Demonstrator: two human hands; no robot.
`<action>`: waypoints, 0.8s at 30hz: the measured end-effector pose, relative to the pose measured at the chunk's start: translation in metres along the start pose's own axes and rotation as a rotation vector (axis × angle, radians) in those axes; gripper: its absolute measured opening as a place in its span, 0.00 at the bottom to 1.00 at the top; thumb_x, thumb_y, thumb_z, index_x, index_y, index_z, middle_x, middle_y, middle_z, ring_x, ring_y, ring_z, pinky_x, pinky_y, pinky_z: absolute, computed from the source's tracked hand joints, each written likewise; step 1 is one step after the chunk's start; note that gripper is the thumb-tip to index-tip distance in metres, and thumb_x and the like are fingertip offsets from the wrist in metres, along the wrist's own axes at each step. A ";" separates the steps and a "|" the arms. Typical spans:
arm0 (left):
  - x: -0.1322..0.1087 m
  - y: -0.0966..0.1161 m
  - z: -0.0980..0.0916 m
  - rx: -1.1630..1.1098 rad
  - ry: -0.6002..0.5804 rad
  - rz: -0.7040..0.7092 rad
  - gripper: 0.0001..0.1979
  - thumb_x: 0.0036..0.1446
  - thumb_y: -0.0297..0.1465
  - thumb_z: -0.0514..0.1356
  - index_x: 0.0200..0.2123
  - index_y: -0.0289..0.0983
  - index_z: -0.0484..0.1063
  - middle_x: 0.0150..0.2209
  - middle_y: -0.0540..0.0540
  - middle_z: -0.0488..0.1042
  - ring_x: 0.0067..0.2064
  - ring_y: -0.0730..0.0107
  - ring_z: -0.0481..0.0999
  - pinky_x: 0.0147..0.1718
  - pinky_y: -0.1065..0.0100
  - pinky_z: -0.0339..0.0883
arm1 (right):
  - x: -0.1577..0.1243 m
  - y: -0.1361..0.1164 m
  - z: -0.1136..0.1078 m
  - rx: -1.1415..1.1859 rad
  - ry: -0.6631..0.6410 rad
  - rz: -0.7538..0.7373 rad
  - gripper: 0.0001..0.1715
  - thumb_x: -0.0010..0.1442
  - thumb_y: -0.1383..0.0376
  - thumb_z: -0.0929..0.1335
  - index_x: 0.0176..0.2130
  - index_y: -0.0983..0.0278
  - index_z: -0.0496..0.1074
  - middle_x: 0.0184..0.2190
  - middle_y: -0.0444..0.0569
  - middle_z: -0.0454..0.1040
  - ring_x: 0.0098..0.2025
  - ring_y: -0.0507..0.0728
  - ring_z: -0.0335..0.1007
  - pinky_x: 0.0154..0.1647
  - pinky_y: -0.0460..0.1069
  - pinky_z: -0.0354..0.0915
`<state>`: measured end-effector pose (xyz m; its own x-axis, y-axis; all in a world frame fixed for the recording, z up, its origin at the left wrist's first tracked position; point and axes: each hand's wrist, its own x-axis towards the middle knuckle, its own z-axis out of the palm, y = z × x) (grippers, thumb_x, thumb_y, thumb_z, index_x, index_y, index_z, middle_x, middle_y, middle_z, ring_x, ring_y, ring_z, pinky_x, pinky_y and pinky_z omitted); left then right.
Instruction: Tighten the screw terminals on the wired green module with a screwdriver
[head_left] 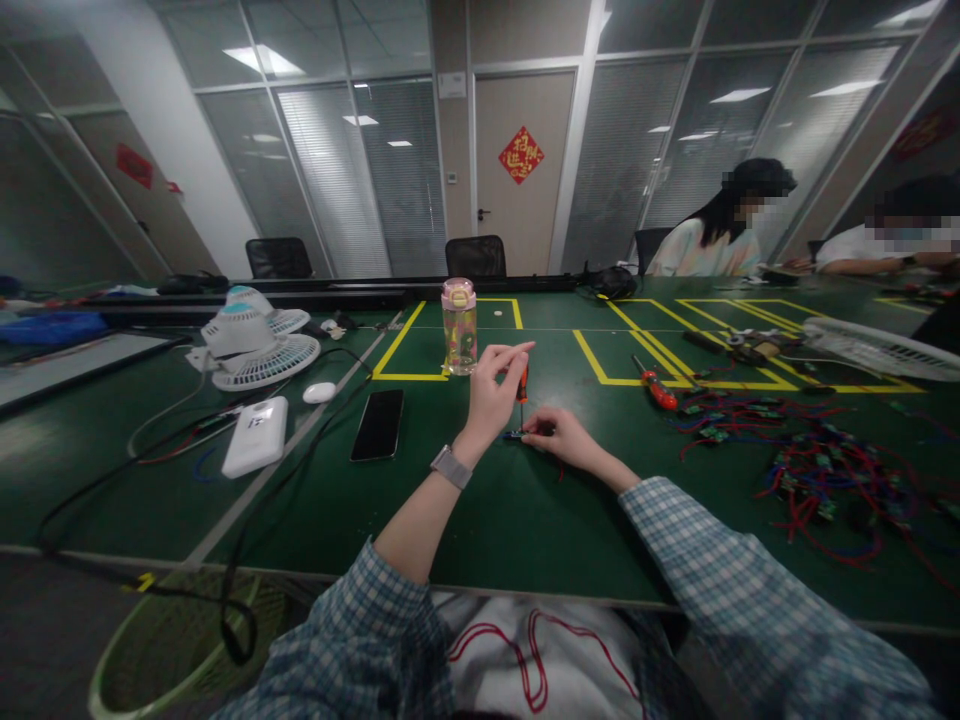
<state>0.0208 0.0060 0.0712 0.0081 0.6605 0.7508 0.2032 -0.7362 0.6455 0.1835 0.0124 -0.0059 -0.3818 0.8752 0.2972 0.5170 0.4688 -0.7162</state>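
Observation:
My left hand is closed around the orange handle of a small screwdriver, held upright with its tip pointing down. The tip meets a small dark part lying on the green table. My right hand pinches that part and presses it against the table. A watch sits on my left wrist. Both sleeves are blue plaid.
A black phone, a white power bank, a mouse and fan parts lie to the left. A clear bottle stands behind my hands. Another screwdriver and tangled red wires with boards lie right. Two people sit at the far right.

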 end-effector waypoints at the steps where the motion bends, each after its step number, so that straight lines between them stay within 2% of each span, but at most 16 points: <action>1: 0.000 0.000 0.000 -0.011 -0.015 -0.005 0.13 0.66 0.31 0.54 0.49 0.42 0.75 0.44 0.45 0.74 0.45 0.70 0.74 0.43 0.68 0.69 | 0.000 0.000 0.000 -0.002 0.001 0.000 0.06 0.51 0.66 0.72 0.33 0.66 0.77 0.28 0.47 0.74 0.29 0.52 0.67 0.33 0.48 0.65; 3: 0.000 0.000 0.000 -0.026 -0.030 -0.018 0.14 0.66 0.29 0.52 0.51 0.42 0.73 0.46 0.45 0.74 0.46 0.69 0.74 0.43 0.68 0.69 | 0.000 0.000 0.001 -0.001 0.003 0.003 0.06 0.51 0.67 0.72 0.33 0.66 0.77 0.28 0.47 0.73 0.29 0.52 0.67 0.33 0.48 0.64; 5: 0.000 0.000 0.001 -0.027 -0.025 -0.026 0.13 0.65 0.29 0.54 0.50 0.41 0.73 0.44 0.45 0.74 0.44 0.70 0.74 0.41 0.69 0.70 | 0.000 0.000 0.001 0.002 0.001 0.007 0.06 0.51 0.67 0.72 0.33 0.66 0.77 0.29 0.47 0.73 0.29 0.52 0.68 0.33 0.48 0.64; 10: -0.001 -0.001 0.002 0.012 0.020 0.006 0.08 0.61 0.32 0.60 0.43 0.40 0.77 0.38 0.46 0.71 0.39 0.71 0.73 0.37 0.71 0.70 | 0.000 0.000 0.001 0.005 0.001 0.008 0.07 0.51 0.66 0.72 0.33 0.66 0.77 0.28 0.47 0.73 0.29 0.52 0.68 0.33 0.48 0.65; 18: 0.000 0.000 0.000 -0.016 -0.021 -0.023 0.15 0.65 0.28 0.52 0.50 0.42 0.73 0.42 0.46 0.71 0.40 0.71 0.72 0.38 0.70 0.69 | 0.000 0.001 0.000 0.012 -0.007 0.001 0.07 0.52 0.66 0.72 0.34 0.66 0.77 0.29 0.47 0.74 0.30 0.53 0.68 0.33 0.48 0.66; 24: -0.001 0.002 0.001 0.026 0.004 -0.003 0.09 0.62 0.30 0.58 0.44 0.41 0.76 0.39 0.46 0.68 0.41 0.70 0.71 0.39 0.70 0.70 | 0.000 0.002 0.000 0.010 -0.005 -0.004 0.06 0.52 0.66 0.72 0.33 0.66 0.77 0.29 0.47 0.74 0.30 0.52 0.68 0.34 0.48 0.66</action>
<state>0.0218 0.0039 0.0712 0.0035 0.6620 0.7495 0.2285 -0.7302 0.6439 0.1842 0.0133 -0.0076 -0.3883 0.8724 0.2969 0.5080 0.4714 -0.7209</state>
